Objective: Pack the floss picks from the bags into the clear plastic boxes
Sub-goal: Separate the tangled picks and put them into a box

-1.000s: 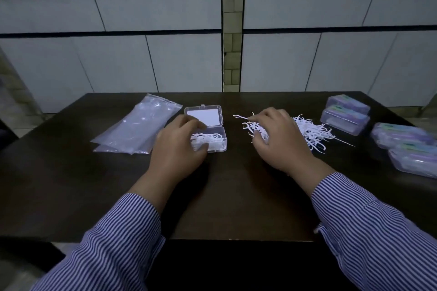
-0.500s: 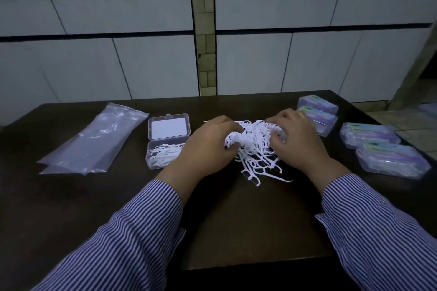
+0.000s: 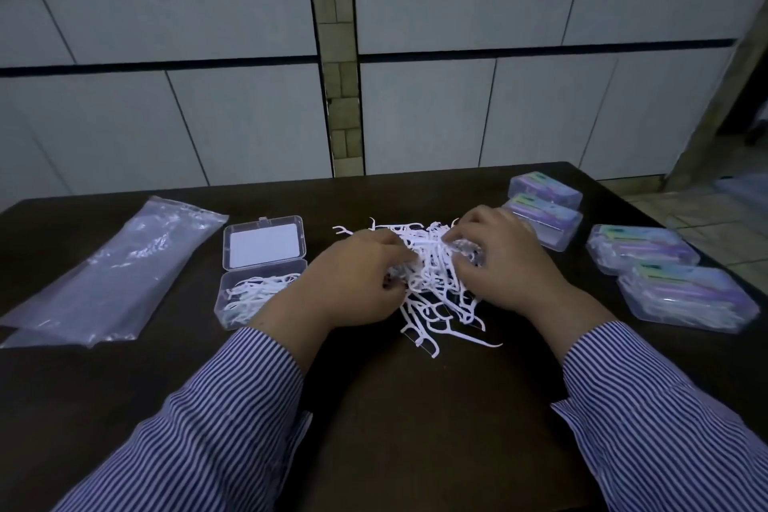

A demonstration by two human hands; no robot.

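A person's left hand and right hand, fingers curled, clutch a tangled heap of white floss picks on a dark table. The half-filled open box lies just left of the left hand, the nearer one, its long side across the table.

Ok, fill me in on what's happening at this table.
A person in a striped shirt is packing floss picks into small clear boxes. Both the left hand and the right hand are gathering a loose pile of picks in the middle of the dark table. An open box to the left is partly filled. Four closed boxes sit on the right, and empty plastic bags lie at far left.
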